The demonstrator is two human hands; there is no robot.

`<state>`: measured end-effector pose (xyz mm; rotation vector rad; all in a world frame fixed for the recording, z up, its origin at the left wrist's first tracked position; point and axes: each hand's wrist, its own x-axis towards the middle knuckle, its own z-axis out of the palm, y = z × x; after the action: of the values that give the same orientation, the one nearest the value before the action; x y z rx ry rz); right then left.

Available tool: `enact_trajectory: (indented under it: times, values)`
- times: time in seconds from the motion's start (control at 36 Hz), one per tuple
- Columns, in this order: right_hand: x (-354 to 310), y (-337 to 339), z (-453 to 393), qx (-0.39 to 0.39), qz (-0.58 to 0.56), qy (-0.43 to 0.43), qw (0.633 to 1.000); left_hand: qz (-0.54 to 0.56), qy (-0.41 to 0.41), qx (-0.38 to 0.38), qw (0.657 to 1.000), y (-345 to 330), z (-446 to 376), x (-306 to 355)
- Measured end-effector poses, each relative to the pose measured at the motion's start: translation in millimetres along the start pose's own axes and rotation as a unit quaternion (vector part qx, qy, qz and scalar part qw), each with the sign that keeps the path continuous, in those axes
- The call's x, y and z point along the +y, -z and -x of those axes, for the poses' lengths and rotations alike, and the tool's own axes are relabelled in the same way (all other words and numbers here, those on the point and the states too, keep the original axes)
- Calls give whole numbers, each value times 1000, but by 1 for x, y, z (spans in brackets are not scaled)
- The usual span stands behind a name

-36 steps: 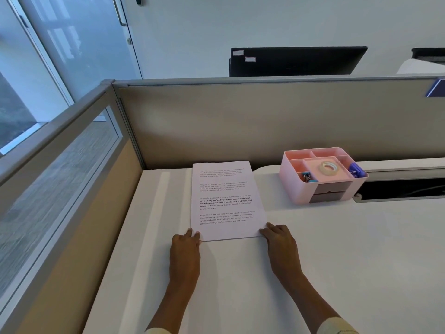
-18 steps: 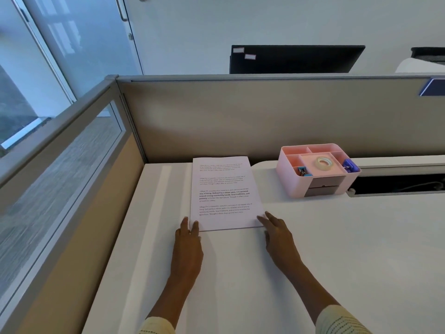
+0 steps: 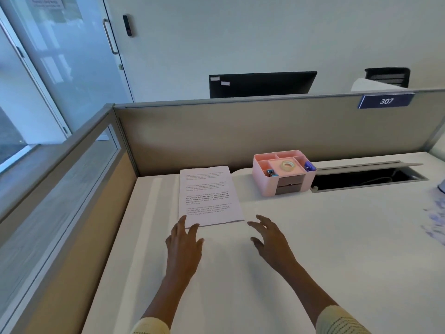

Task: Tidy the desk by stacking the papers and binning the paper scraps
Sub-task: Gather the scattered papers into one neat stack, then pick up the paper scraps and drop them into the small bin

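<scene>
A neat stack of printed papers point(image 3: 208, 195) lies on the white desk point(image 3: 337, 249), near the back left corner against the partition. My left hand point(image 3: 184, 241) lies flat with straight fingers, its fingertips touching the stack's near left corner. My right hand point(image 3: 269, 236) hovers just right of the stack's near right corner, fingers spread and relaxed, a small gap away from the paper. Neither hand holds anything. No paper scraps or bin are visible.
A pink desk organiser point(image 3: 284, 173) with tape and clips stands right of the stack. Behind it an open cable slot point(image 3: 366, 177) cuts into the desk. Beige partitions point(image 3: 240, 131) wall the back and left. A blurred blue-white object point(image 3: 437, 220) sits at the right edge.
The right hand has lifted off the stack's near right corner and spread its fingers. The left hand stays at the near left corner. The camera has tilted up and back.
</scene>
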<state>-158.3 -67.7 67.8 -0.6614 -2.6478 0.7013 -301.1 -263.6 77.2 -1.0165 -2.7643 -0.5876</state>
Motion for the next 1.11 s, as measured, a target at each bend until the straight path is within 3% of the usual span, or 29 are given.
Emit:
enact_trajectory:
  times: [0.47,0.67,1.11]
  values:
    - [67,99,72,1,35,-43,998,102,-39,18,994,-12,25,114]
    - [133,144,87,-25,40,-36,998,140,-28,-11,990,-39,31,195]
    - [326,257,128,24,27,-103,994,169,-100,-121,973,-154,20,417]
